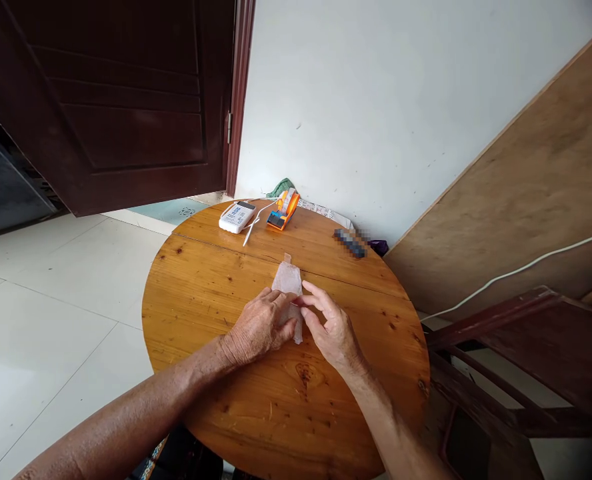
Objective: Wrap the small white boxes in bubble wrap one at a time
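On the wooden table lies a small whitish, translucent wrapped packet [287,277], tapering towards its far end, where a short strip like clear tape [287,258] sticks out. What is inside cannot be made out. My left hand [263,325] lies across the middle of the packet, its fingers curled over it and the thumb near its close end. From the right, my right hand [332,328] grips the packet's edge between thumb and fingers, close to my left fingertips. Both hands cover part of the wrapping.
At the table's [196,300] far side stand a white box-like device [237,217] with a white cable and an orange tape dispenser [283,210]. A blurred dark object [350,243] lies at the back right. A dark red wooden chair [521,360] stands to the right.
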Available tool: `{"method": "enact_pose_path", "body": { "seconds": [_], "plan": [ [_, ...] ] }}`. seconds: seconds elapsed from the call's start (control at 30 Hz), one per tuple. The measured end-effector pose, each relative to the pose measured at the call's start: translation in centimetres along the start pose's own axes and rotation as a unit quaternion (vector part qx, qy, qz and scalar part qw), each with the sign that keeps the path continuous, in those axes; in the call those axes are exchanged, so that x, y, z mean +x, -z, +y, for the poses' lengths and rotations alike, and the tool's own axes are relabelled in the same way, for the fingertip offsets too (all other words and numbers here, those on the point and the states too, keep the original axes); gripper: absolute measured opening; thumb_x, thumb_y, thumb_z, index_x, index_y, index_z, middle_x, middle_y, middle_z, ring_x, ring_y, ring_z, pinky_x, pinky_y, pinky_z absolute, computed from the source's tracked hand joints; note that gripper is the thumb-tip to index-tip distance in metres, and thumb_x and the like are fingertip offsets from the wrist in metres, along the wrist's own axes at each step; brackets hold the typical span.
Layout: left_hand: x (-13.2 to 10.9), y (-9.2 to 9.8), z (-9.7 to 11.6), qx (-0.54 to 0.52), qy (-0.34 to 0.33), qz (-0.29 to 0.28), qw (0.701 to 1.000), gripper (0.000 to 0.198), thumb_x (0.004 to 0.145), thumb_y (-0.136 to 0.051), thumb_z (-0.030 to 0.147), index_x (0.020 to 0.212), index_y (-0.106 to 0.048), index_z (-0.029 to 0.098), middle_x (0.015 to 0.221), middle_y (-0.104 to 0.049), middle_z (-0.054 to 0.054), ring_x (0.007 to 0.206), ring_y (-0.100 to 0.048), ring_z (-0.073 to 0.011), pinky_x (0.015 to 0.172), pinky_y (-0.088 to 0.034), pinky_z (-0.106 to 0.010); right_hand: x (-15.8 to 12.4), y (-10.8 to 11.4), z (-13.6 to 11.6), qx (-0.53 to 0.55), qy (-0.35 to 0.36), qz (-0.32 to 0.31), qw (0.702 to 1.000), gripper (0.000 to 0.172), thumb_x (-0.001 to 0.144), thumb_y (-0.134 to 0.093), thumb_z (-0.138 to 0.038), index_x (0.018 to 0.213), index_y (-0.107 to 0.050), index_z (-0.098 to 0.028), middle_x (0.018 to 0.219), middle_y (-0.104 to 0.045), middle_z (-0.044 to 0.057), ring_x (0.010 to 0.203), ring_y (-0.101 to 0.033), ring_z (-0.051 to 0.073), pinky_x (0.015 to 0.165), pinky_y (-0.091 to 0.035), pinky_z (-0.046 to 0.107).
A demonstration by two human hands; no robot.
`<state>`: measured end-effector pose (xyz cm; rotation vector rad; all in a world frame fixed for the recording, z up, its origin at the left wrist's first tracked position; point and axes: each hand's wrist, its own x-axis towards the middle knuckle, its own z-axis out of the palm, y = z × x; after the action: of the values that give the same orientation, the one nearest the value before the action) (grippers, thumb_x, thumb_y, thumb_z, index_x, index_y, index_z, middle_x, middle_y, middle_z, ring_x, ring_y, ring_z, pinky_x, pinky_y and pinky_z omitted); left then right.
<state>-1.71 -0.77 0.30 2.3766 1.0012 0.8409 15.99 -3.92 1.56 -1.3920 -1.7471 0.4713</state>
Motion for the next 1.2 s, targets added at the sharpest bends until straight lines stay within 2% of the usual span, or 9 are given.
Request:
{"method": "enact_pose_path", "body": {
  "seconds": [0.1, 0.17, 0.27, 0.43, 0.57, 0.67, 0.77, 0.9, 1.2],
  "plan": [
    [0.0, 0.0, 0.1, 0.007, -0.004, 0.006, 1.0, 0.029, 0.086, -0.058, 0.022, 0.115, -0.061, 0.017, 0.107, -0.069, -0.009, 0.098, -0.061, -0.025, 0.093, -0.05, -0.039, 0.9, 0.6, 0.8, 0.037, -0.052, 0.044, 0.997, 0.032, 0.084, -0.057, -0.026, 0.115, -0.063, -0.021, 0.101, -0.076, 0.007, 0.091, -0.071, 0.02, 0.085, -0.056, 0.035],
    [0.0, 0.0, 0.1, 0.005, -0.014, 0.007, 1.0, 0.026, 0.087, -0.057, 0.022, 0.111, -0.063, 0.016, 0.107, -0.07, -0.009, 0.098, -0.061, -0.0248, 0.094, -0.049, -0.039, 1.8, 1.0, 1.4, 0.047, -0.127, 0.044, 0.99, 0.033, 0.079, -0.061, -0.029, 0.11, -0.065, -0.017, 0.099, -0.075, 0.01, 0.082, -0.071, 0.02, 0.068, -0.057, 0.032],
    [0.0, 0.1, 0.2, -0.002, -0.012, 0.005, 1.0, 0.028, 0.086, -0.057, 0.021, 0.113, -0.063, 0.018, 0.108, -0.069, -0.008, 0.098, -0.061, -0.0245, 0.094, -0.049, -0.038, 3.5, 1.0, 1.9, 0.075, -0.258, -0.003, 0.963, 0.045, 0.074, -0.065, -0.033, 0.114, -0.062, -0.014, 0.093, -0.074, 0.01, 0.063, -0.068, 0.018, 0.039, -0.043, 0.022],
    [0.0, 0.1, 0.2, -0.006, -0.007, 0.003, 1.0, 0.029, 0.087, -0.056, 0.021, 0.115, -0.064, 0.021, 0.111, -0.068, -0.008, 0.098, -0.061, -0.0235, 0.092, -0.05, -0.037, 6.1, -0.2, 1.6, 0.131, -0.322, -0.035, 0.937, 0.041, 0.065, -0.073, -0.032, 0.101, -0.063, -0.015, 0.063, -0.062, -0.002, 0.045, -0.052, 0.01, 0.031, -0.026, 0.018],
    [0.0, 0.1, 0.2, -0.01, -0.007, -0.002, 1.0, 0.024, 0.088, -0.055, 0.022, 0.109, -0.066, 0.019, 0.109, -0.068, -0.009, 0.098, -0.061, -0.0244, 0.091, -0.05, -0.038, 7.5, -0.6, 1.3, 0.156, -0.328, -0.064, 0.93, 0.03, 0.061, -0.077, -0.037, 0.077, -0.063, -0.017, 0.047, -0.049, -0.007, 0.039, -0.039, 0.007, 0.033, -0.021, 0.018],
    [0.0, 0.2, 0.2, -0.016, -0.01, -0.002, 1.0, 0.023, 0.087, -0.055, 0.022, 0.107, -0.066, 0.018, 0.109, -0.068, -0.009, 0.098, -0.061, -0.0244, 0.092, -0.05, -0.039, 7.9, -0.7, 1.1, 0.181, -0.314, -0.082, 0.928, 0.029, 0.056, -0.079, -0.037, 0.071, -0.065, -0.016, 0.048, -0.052, -0.006, 0.042, -0.042, 0.008, 0.039, -0.028, 0.019],
    [0.0, 0.2, 0.2, -0.023, -0.007, -0.001, 1.0, 0.025, 0.087, -0.056, 0.021, 0.109, -0.066, 0.018, 0.108, -0.068, -0.009, 0.098, -0.061, -0.0242, 0.092, -0.05, -0.039, 7.8, -1.0, 0.9, 0.215, -0.266, -0.063, 0.937, 0.031, 0.052, -0.08, -0.037, 0.071, -0.067, -0.015, 0.057, -0.062, -0.002, 0.052, -0.051, 0.011, 0.05, -0.04, 0.023],
    [-0.2, -0.2, -0.1, -0.034, 0.005, 0.015, 0.999, 0.029, 0.086, -0.058, 0.023, 0.114, -0.066, 0.02, 0.112, -0.064, -0.009, 0.101, -0.06, -0.0234, 0.09, -0.051, -0.037, 6.8, -1.1, 0.4, 0.236, -0.207, -0.026, 0.949, 0.029, 0.06, -0.073, -0.037, 0.079, -0.069, -0.015, 0.071, -0.07, 0.002, 0.064, -0.06, 0.016, 0.062, -0.048, 0.027],
    [-0.7, -0.4, 0.1, 0.003, 0.029, 0.085, 0.996, 0.02, 0.081, -0.064, 0.029, 0.101, -0.065, 0.024, 0.106, -0.054, -0.007, 0.092, -0.056, -0.0222, 0.081, -0.051, -0.037, 4.4, 0.0, -2.0, 0.135, -0.11, -0.026, 0.984, 0.013, 0.071, -0.063, -0.03, 0.076, -0.065, -0.018, 0.069, -0.066, 0.0, 0.063, -0.057, 0.015, 0.061, -0.047, 0.025]
  ]
}}
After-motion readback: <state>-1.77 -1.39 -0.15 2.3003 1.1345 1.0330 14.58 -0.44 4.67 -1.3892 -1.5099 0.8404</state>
